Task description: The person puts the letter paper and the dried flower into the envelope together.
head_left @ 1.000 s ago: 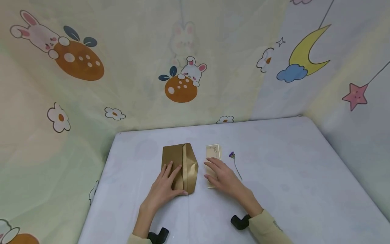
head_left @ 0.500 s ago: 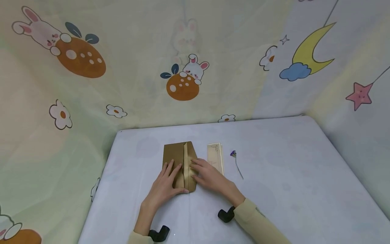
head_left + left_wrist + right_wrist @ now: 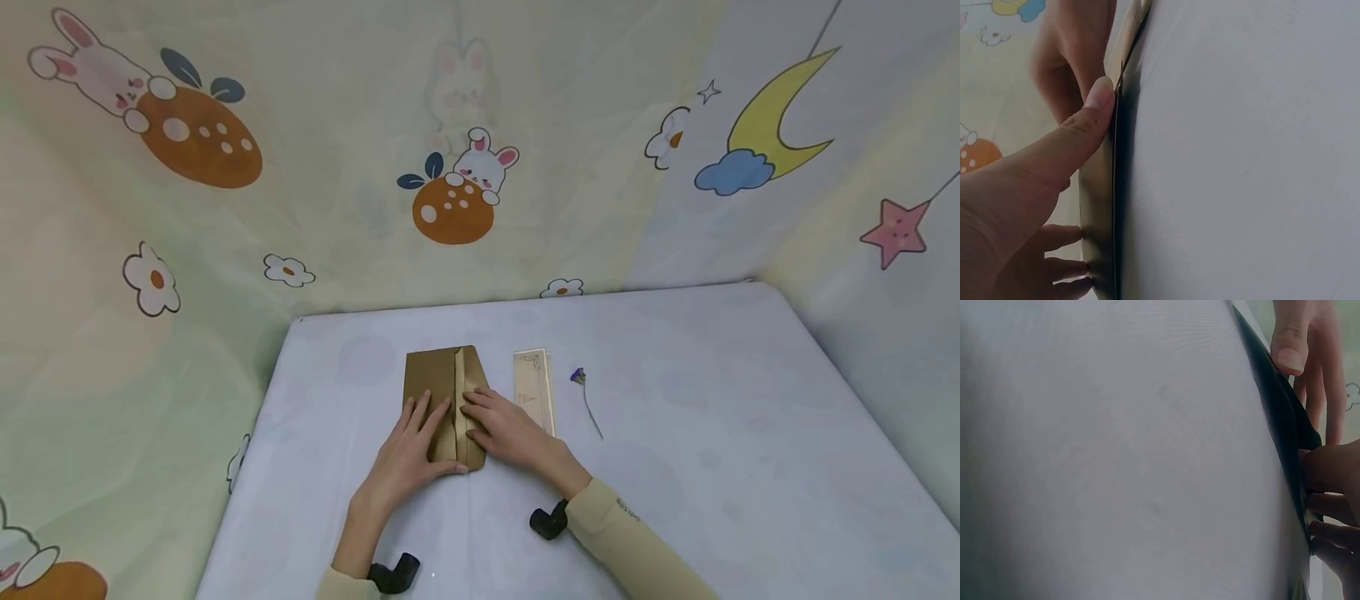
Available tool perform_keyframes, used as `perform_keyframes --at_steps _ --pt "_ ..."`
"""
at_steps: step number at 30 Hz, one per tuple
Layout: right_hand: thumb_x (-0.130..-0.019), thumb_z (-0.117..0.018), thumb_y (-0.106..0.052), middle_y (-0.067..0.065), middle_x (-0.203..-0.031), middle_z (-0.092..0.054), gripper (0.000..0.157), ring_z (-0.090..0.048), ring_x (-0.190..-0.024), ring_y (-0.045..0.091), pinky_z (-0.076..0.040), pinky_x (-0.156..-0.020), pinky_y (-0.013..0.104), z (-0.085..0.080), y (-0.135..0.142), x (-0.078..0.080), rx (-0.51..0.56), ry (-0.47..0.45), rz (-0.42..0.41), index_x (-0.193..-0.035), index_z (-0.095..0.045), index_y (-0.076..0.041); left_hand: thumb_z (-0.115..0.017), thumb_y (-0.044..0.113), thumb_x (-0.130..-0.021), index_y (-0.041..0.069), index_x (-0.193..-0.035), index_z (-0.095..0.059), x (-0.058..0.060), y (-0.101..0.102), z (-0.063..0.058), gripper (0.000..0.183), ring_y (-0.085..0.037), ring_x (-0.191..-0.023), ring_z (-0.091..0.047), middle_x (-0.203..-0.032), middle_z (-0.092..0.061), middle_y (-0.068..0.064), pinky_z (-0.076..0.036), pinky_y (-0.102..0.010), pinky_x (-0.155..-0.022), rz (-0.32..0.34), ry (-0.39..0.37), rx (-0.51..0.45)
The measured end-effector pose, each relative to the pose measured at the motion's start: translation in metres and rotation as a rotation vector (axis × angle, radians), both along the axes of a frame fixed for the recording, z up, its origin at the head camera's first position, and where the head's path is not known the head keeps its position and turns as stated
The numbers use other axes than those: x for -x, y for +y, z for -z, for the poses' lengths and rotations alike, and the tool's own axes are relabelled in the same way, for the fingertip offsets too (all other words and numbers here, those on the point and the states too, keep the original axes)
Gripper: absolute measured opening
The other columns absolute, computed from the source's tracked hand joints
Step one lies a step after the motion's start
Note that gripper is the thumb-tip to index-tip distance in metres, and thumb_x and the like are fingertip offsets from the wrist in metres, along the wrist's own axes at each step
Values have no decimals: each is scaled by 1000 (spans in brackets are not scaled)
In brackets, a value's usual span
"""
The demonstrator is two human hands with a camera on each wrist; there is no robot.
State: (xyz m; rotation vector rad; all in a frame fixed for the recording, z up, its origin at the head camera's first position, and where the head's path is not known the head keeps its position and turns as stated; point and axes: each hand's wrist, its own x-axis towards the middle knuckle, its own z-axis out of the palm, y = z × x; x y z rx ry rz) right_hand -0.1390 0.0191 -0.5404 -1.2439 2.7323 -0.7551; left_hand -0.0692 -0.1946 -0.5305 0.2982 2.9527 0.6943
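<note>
A gold envelope [image 3: 429, 371] lies on the white table, its flap [image 3: 472, 367] spread to the right. My left hand [image 3: 401, 457] rests on the envelope's body with spread fingers, its thumb [image 3: 1099, 95] on the near edge. From the right, my right hand [image 3: 513, 432] touches the flap with its fingertips; in the right wrist view these fingers [image 3: 1335, 469] meet the envelope's raised dark edge. Beside it lies a cream printed card [image 3: 531, 385], partly covered by the right hand. Further right is a dried purple flower [image 3: 579, 377] on a thin stem.
The white table [image 3: 712, 417] reaches to a fabric backdrop [image 3: 337, 150] printed with rabbits, flowers and a moon. Black wrist mounts [image 3: 395, 575] sit below both hands. The table's left edge runs close to the left forearm.
My right hand has moved left from over the card onto the envelope's flap, uncovering much of the card. The left hand has stayed on the envelope. The head view has shifted slightly.
</note>
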Motion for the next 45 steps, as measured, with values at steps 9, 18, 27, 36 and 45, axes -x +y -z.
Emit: perform_keyframes --at_steps 9,18,27,36,45 --pt "-100 -69 -21 17 -149 -57 42 -49 -143 35 -45 -113 47 4 1 1 12 10 -14 -135 -65 0 -81 62 -77 31 -154 -48 4 -1 -7 90 -58 -151 -21 -170 -17 -23 -44 -68 -105 57 -11 84" --pt "-100 -69 -20 17 -152 -54 44 -45 -146 36 -43 -115 48 6 5 5 27 -34 -31 -137 -63 1 -88 58 -71 28 -153 -51 13 3 -26 95 -68 -144 -22 -169 -16 -27 -45 -72 -100 133 -52 134" --pt "-100 -69 -19 18 -152 -53 43 -43 -147 37 -41 -116 48 5 6 7 59 -81 -62 -137 -63 2 -89 58 -68 26 -149 -55 21 4 -29 94 -67 -143 -27 -169 -16 -25 -46 -69 -101 145 -98 159" --pt "-99 -71 -17 17 -152 -54 44 -43 -147 36 -40 -117 48 1 5 7 77 -140 -27 -137 -63 3 -93 51 -67 22 -144 -61 21 8 -33 87 -65 -143 -30 -167 -20 -28 -46 -67 -102 157 -121 188" --pt "-99 -70 -18 17 -153 -53 45 -44 -147 36 -40 -117 48 4 6 8 61 -139 -23 -138 -62 3 -92 51 -69 22 -145 -58 18 4 -30 88 -62 -146 -27 -167 -21 -27 -50 -68 -96 127 -121 152"
